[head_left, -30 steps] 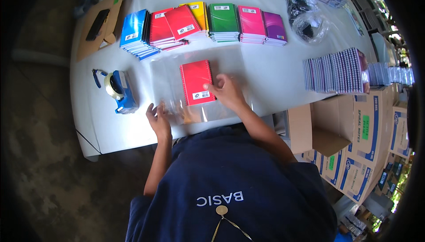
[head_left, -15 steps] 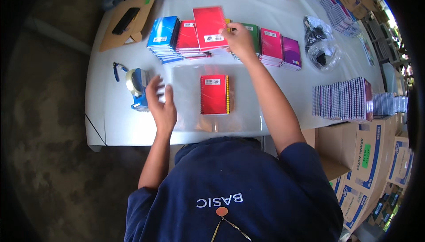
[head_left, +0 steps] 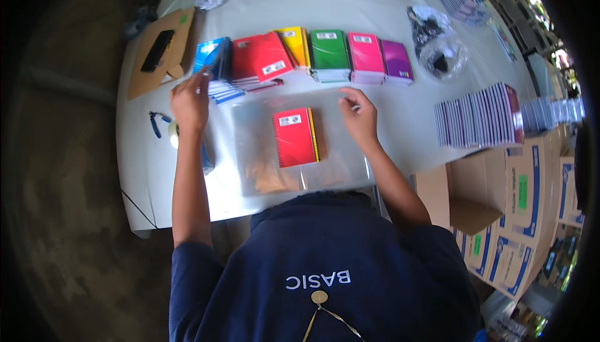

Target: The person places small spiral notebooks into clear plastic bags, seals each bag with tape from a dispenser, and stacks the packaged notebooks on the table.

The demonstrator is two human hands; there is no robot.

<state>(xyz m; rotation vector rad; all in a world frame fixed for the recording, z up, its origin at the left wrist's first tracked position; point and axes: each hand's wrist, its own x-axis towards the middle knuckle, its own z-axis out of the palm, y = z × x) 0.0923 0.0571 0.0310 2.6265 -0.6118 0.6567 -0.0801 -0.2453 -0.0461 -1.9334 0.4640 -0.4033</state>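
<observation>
A red spiral notebook (head_left: 294, 137) lies on a yellow one whose edge shows at its right, both on a pile of clear plastic bags (head_left: 262, 154). My left hand (head_left: 189, 101) reaches to the blue notebook stack (head_left: 210, 67) and its fingers pinch the top one's near corner. My right hand (head_left: 359, 117) rests with fingers spread on the bags' far right edge, holding nothing. Behind lies a row of stacks: red (head_left: 259, 59), yellow (head_left: 294, 43), green (head_left: 329, 53), pink (head_left: 367, 55) and purple (head_left: 397, 60).
A tape dispenser (head_left: 172, 135) sits under my left forearm. A cardboard sheet with a black object (head_left: 156, 54) lies far left. Crumpled plastic (head_left: 437, 48) and a long row of notebooks (head_left: 478, 117) are at the right. Cardboard boxes (head_left: 519, 204) stand beside the table.
My right hand let go of a red notebook over the row and came back to the bags. My left hand left the bags and moved up to the blue stack.
</observation>
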